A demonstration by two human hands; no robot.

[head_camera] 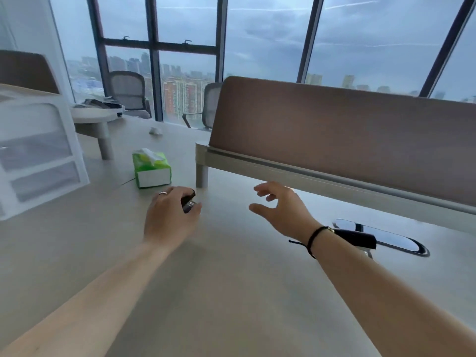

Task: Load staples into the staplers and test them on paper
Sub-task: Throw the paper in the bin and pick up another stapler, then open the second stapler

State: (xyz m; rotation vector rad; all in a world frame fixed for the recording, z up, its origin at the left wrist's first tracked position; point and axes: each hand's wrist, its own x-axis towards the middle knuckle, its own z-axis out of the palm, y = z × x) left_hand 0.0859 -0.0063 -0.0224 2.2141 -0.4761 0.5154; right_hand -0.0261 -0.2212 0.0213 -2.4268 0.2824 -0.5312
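My left hand (170, 215) is curled over a small black stapler (188, 202) on the beige desk (231, 279), gripping it from above; only the stapler's front end shows past my fingers. My right hand (280, 207) hovers above the desk to the right of the stapler, fingers spread and holding nothing. A second black stapler (356, 238) lies behind my right wrist, partly hidden by it. No paper or staples are in view.
A green tissue box (152, 170) stands just beyond my left hand. White plastic drawers (38, 150) sit at the left. A brown desk divider (347, 140) on a raised shelf runs across the right. A cable slot (394, 240) opens in the desk.
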